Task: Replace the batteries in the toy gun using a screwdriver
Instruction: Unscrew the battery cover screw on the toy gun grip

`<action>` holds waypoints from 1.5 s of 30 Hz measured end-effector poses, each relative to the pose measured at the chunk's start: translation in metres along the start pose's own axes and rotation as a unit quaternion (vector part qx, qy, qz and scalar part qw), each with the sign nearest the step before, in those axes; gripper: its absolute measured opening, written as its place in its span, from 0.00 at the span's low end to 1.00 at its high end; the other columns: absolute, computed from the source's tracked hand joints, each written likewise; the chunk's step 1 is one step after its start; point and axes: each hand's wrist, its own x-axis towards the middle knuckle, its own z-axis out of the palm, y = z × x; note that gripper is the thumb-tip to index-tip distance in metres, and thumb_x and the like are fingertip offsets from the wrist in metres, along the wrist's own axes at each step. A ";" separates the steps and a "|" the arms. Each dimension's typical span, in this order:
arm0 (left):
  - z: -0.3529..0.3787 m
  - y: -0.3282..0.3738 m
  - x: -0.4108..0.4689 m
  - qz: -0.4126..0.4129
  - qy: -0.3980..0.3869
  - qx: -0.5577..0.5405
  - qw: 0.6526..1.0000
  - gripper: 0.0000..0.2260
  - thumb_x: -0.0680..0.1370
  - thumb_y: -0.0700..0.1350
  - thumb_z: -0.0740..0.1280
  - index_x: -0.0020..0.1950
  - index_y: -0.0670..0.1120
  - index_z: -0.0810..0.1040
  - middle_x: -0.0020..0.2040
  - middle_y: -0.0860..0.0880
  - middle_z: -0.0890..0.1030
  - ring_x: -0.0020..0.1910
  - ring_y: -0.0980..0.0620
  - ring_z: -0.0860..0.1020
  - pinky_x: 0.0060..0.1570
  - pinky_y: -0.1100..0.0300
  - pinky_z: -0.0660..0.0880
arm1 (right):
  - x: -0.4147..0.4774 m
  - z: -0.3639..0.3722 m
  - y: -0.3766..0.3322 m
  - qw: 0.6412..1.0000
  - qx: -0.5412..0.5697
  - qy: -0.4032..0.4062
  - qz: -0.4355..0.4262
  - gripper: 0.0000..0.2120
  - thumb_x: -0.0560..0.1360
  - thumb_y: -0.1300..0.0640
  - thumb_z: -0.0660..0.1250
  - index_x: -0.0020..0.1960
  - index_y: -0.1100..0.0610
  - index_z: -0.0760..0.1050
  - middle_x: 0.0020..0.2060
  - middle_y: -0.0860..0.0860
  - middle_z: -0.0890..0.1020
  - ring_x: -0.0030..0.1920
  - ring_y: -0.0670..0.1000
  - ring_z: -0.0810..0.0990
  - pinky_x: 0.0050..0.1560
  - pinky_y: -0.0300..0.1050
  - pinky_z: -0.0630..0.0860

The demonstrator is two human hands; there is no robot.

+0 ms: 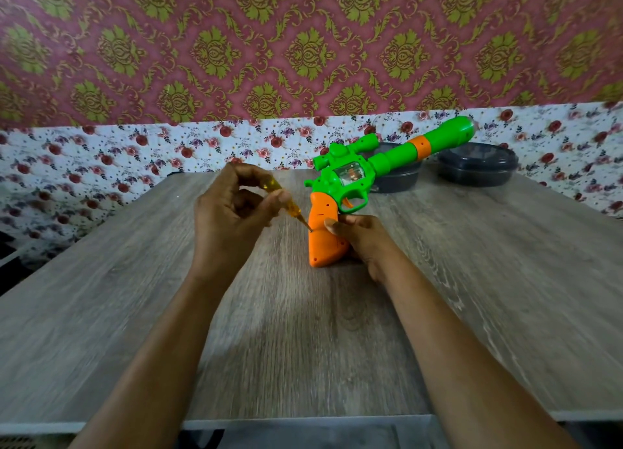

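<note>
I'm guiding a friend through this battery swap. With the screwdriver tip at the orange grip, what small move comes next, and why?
Probably twist the screwdriver to loosen the screw there: the left hand pinches its yellow handle, its tip meets the orange grip of the toy gun, and the right hand steadies that grip upright on the table.
</note>
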 end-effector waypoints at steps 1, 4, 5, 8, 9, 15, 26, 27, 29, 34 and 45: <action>0.000 0.001 0.000 -0.003 0.005 0.006 1.000 0.10 0.69 0.50 0.70 0.44 0.52 0.71 0.41 0.53 0.80 0.33 0.55 0.80 0.31 0.63 0.75 | 0.000 0.001 0.000 1.000 -0.001 0.003 0.002 0.16 0.74 0.62 0.66 0.61 0.64 0.75 0.53 0.61 0.80 0.48 0.52 0.78 0.50 0.45 0.76; 0.004 0.002 -0.003 -0.010 0.005 -0.009 1.000 0.15 0.66 0.52 0.71 0.41 0.50 0.66 0.39 0.51 0.80 0.31 0.56 0.79 0.30 0.66 0.74 | 0.001 0.001 0.001 1.000 -0.005 0.007 0.002 0.16 0.74 0.61 0.66 0.60 0.63 0.76 0.54 0.62 0.80 0.50 0.53 0.78 0.54 0.50 0.75; 0.005 0.001 -0.003 -0.009 0.003 -0.014 1.000 0.15 0.67 0.51 0.71 0.42 0.51 0.66 0.40 0.50 0.80 0.31 0.56 0.79 0.30 0.65 0.74 | 0.001 0.001 0.001 1.000 -0.005 0.009 0.004 0.16 0.74 0.61 0.67 0.60 0.63 0.76 0.54 0.62 0.80 0.50 0.53 0.78 0.56 0.51 0.75; 0.006 -0.002 -0.002 0.003 -0.013 -0.023 1.000 0.14 0.71 0.43 0.72 0.51 0.55 0.72 0.43 0.49 0.79 0.32 0.55 0.79 0.32 0.63 0.76 | 0.001 0.001 0.000 1.000 -0.011 0.006 0.007 0.16 0.74 0.60 0.67 0.61 0.62 0.76 0.53 0.59 0.80 0.50 0.52 0.77 0.51 0.46 0.76; 0.006 -0.004 -0.002 0.002 -0.019 -0.021 1.000 0.15 0.72 0.42 0.72 0.53 0.55 0.73 0.44 0.50 0.78 0.33 0.55 0.80 0.34 0.63 0.76 | 0.002 0.001 0.000 1.000 -0.014 0.006 0.006 0.16 0.74 0.60 0.66 0.61 0.62 0.76 0.53 0.58 0.80 0.50 0.52 0.77 0.50 0.45 0.75; 0.002 -0.001 -0.002 -0.008 -0.071 -0.036 0.997 0.16 0.75 0.37 0.60 0.60 0.53 0.73 0.55 0.50 0.79 0.39 0.53 0.82 0.41 0.61 0.79 | 0.000 0.000 0.001 1.000 -0.015 -0.002 0.008 0.16 0.74 0.60 0.66 0.61 0.63 0.75 0.55 0.60 0.80 0.55 0.56 0.79 0.59 0.52 0.75; 0.003 -0.002 -0.001 -0.021 0.032 0.045 0.998 0.09 0.68 0.53 0.72 0.44 0.54 0.75 0.38 0.53 0.80 0.37 0.52 0.79 0.40 0.55 0.77 | -0.003 0.003 -0.004 1.000 -0.002 0.015 0.016 0.16 0.73 0.61 0.68 0.60 0.64 0.76 0.54 0.62 0.80 0.50 0.54 0.78 0.57 0.50 0.74; 0.003 -0.003 -0.002 -0.028 0.047 0.043 0.998 0.10 0.69 0.54 0.73 0.43 0.54 0.74 0.38 0.52 0.79 0.38 0.52 0.79 0.40 0.54 0.78 | -0.003 0.003 -0.004 1.000 0.003 0.018 0.017 0.16 0.72 0.62 0.68 0.59 0.64 0.76 0.53 0.62 0.80 0.48 0.53 0.78 0.55 0.49 0.74; 0.007 -0.004 -0.002 -0.057 0.080 -0.025 0.995 0.08 0.76 0.52 0.67 0.45 0.52 0.69 0.40 0.50 0.79 0.39 0.53 0.80 0.40 0.57 0.78 | -0.002 0.003 -0.004 0.999 0.013 0.026 0.022 0.16 0.72 0.62 0.69 0.58 0.64 0.77 0.52 0.61 0.81 0.45 0.51 0.78 0.53 0.47 0.75; 0.009 -0.015 -0.001 -0.254 0.167 -0.128 0.944 0.07 0.82 0.49 0.58 0.46 0.47 0.67 0.32 0.51 0.69 0.26 0.57 0.69 0.24 0.66 0.68 | -0.002 0.007 -0.008 1.000 0.014 0.021 0.006 0.15 0.73 0.63 0.67 0.60 0.63 0.76 0.51 0.57 0.81 0.43 0.48 0.79 0.45 0.38 0.75; 0.022 -0.024 -0.004 -0.540 0.008 -0.261 0.800 0.11 0.80 0.38 0.57 0.40 0.39 0.75 0.27 0.46 0.81 0.29 0.52 0.80 0.32 0.62 0.78 | -0.014 0.030 -0.020 0.874 -0.404 0.064 -0.260 0.20 0.65 0.49 0.61 0.54 0.56 0.77 0.47 0.58 0.83 0.50 0.61 0.80 0.49 0.53 0.77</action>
